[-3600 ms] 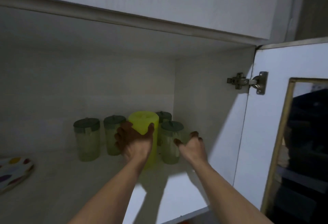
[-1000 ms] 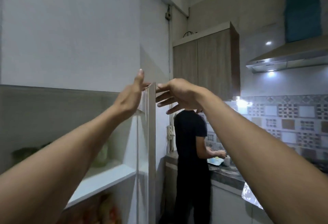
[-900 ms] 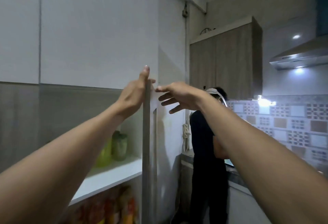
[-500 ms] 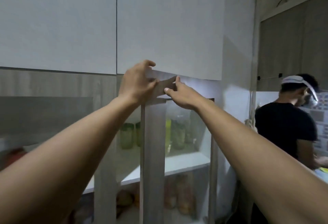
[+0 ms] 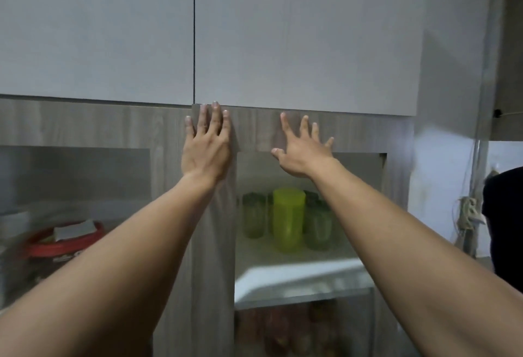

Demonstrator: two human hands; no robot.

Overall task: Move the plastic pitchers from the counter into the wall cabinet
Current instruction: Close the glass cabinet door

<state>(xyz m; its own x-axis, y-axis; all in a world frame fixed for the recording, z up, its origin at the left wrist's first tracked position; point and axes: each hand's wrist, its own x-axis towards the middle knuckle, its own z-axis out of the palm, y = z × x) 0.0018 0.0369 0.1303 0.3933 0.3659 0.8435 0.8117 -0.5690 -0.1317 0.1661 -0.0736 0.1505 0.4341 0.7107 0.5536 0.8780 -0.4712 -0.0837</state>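
**Now shut: cabinet door pressed home, pitcher inside**

Already swung closed since half a second ago, when still ajar and pinched at its top edge. Now flat against the frame, with left hand (image 5: 206,153) spread open, palm on the door's wooden stile (image 5: 223,215), fingertips reaching up to the seam under the white upper cabinets (image 5: 305,34). Right hand (image 5: 301,155) likewise open and splayed, holding nothing, pressed or nearly pressed to the top rail (image 5: 353,133); actual contact hard to judge.

Below and between both wrists, behind the glass pane: yellow-green plastic pitcher (image 5: 288,219) standing upright on the white shelf (image 5: 297,271), flanked on both sides by greenish lidded jars (image 5: 254,215), apparently close or touching. Contents of pitcher and jars not discernible. Lower shelf holding blurred brownish containers (image 5: 285,328). Off beyond the left forearm, behind the other pane, a red-rimmed container (image 5: 60,243) with something pale on top.

Judging from this: at least one pitcher stowed, door closed, step probably finished. Counter out of sight, so any remaining pitchers unknown.
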